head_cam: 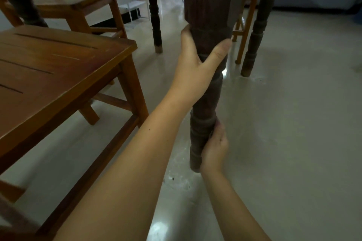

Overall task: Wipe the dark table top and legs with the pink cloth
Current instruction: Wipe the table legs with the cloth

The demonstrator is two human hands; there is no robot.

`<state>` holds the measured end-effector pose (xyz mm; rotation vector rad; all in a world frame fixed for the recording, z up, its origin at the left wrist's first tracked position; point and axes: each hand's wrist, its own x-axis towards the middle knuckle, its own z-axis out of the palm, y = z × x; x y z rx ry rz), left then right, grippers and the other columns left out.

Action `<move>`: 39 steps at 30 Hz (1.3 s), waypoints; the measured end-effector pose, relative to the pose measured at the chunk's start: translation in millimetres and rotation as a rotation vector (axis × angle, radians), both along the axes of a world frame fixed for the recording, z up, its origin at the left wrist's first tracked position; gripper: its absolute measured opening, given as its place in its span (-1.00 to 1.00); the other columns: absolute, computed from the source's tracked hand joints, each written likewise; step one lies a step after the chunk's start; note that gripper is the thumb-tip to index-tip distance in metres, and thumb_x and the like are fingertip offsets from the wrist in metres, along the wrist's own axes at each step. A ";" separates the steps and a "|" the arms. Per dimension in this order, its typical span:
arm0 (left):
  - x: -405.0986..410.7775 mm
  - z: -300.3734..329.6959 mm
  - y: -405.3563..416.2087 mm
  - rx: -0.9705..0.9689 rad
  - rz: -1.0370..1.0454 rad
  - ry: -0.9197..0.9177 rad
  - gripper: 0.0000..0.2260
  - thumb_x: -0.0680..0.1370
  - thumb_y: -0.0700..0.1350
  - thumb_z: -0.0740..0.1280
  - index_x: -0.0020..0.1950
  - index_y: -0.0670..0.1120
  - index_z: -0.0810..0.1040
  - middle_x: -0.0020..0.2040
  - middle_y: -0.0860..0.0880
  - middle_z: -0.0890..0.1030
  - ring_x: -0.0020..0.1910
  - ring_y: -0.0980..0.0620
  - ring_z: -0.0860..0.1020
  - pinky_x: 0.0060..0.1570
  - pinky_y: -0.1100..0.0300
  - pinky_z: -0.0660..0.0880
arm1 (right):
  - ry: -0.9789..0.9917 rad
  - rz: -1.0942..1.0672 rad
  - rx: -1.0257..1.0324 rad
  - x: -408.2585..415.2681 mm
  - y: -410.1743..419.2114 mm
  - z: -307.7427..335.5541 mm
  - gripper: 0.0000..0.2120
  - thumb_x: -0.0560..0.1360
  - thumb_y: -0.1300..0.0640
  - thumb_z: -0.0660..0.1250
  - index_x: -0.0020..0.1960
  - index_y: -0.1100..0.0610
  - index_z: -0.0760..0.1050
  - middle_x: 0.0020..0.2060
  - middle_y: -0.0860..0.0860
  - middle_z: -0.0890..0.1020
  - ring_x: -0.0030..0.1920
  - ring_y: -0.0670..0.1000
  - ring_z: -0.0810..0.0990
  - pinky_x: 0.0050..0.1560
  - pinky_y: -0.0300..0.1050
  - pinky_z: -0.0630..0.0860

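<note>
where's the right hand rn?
Head view, lower centre: the right hand grips the bottom of the near dark table leg, just above the floor, below the left hand.

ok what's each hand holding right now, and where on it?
Left hand wraps the upper part of the near table leg, just below its square block. Right hand is on the same leg near its foot; a cloth can't be made out.

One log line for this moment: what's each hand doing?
phase: leg wipe | left hand: grip on upper table leg | right hand: low on leg, pink cloth barely visible
</note>
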<state>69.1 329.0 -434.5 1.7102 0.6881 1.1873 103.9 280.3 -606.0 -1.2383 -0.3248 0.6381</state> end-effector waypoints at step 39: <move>0.8 -1.5 -0.2 0.007 0.011 0.021 -0.42 0.52 -0.04 0.30 0.43 -0.05 0.07 0.13 0.22 0.35 0.03 0.36 0.35 -0.13 0.67 0.31 | 0.135 0.488 0.046 69.1 21.0 -2.8 -0.73 0.61 0.02 0.14 0.17 0.09 0.53 -0.12 0.03 0.69 -0.12 -0.01 0.68 -0.17 -0.12 0.61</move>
